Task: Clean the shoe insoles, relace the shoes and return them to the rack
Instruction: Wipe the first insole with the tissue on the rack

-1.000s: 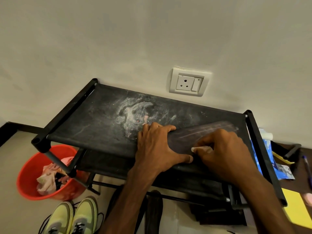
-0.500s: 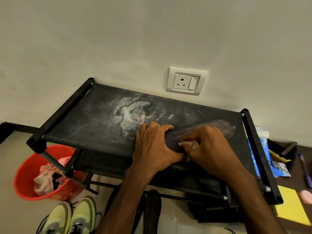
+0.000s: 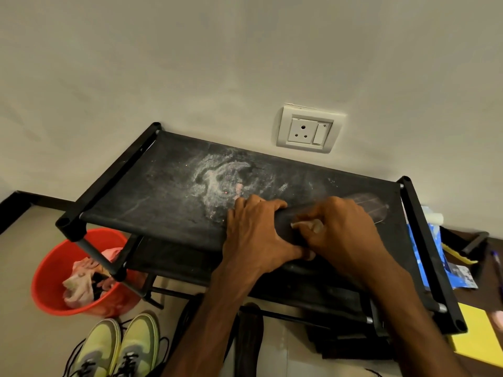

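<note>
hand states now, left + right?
Left hand: closed, gripping the insole on the rack.
Right hand: closed, pinching a small pale wipe against the insole.

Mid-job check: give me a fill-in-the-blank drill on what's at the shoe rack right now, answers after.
The left hand holds a dark insole on the rack's ____ shelf.
The right hand pinches a small pale wipe against the ____.
Rags lie inside the red ____.
The yellow-green shoes stand on the ____.
Missing words: top, insole, bucket, floor.
</note>
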